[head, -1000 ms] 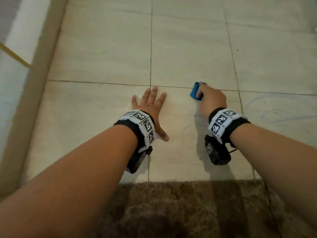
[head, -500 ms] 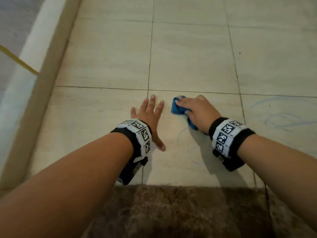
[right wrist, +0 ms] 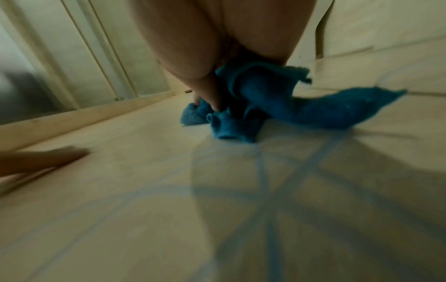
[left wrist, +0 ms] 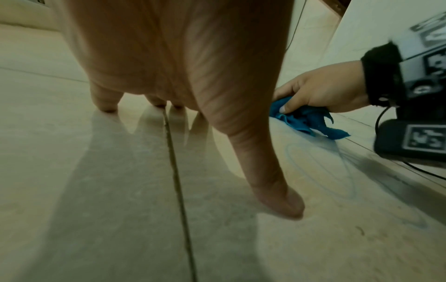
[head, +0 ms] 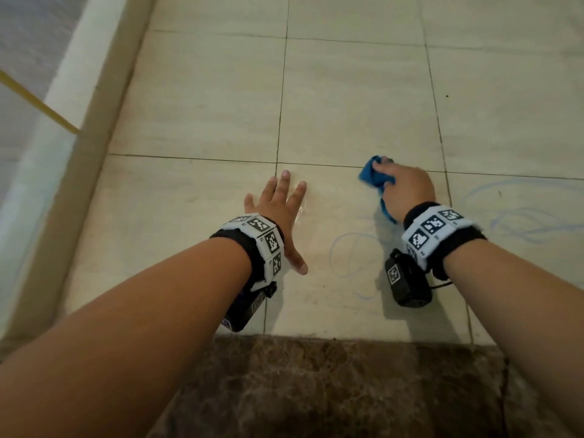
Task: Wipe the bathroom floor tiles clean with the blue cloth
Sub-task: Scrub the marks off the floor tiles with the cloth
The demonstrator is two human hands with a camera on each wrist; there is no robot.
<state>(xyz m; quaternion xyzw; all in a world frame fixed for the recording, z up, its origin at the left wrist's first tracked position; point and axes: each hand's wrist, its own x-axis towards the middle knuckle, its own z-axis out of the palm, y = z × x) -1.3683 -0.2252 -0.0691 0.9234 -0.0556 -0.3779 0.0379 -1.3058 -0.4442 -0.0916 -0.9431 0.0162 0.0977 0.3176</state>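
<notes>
My right hand (head: 401,188) grips a crumpled blue cloth (head: 373,177) and presses it on the beige floor tile (head: 347,99) close to a grout line. The cloth (right wrist: 265,103) bunches under my fingers, one corner trailing to the right; it shows in the left wrist view too, cloth (left wrist: 304,120) under the right hand (left wrist: 321,93). My left hand (head: 281,210) lies flat on the tile to the left, fingers spread, thumb (left wrist: 272,183) out. Blue scribble lines (head: 350,263) mark the tile between my wrists, and more blue scribble lines (head: 521,216) lie to the right.
A dark brown marble threshold (head: 316,390) runs along the near edge. A raised beige curb (head: 104,99) with a glass panel (head: 25,121) borders the floor on the left. Tiles stretch away ahead and to the right.
My right hand has swept the cloth to the right and away from me, off the left hand's side. The blue scribble below it is uncovered. The left hand stays planted.
</notes>
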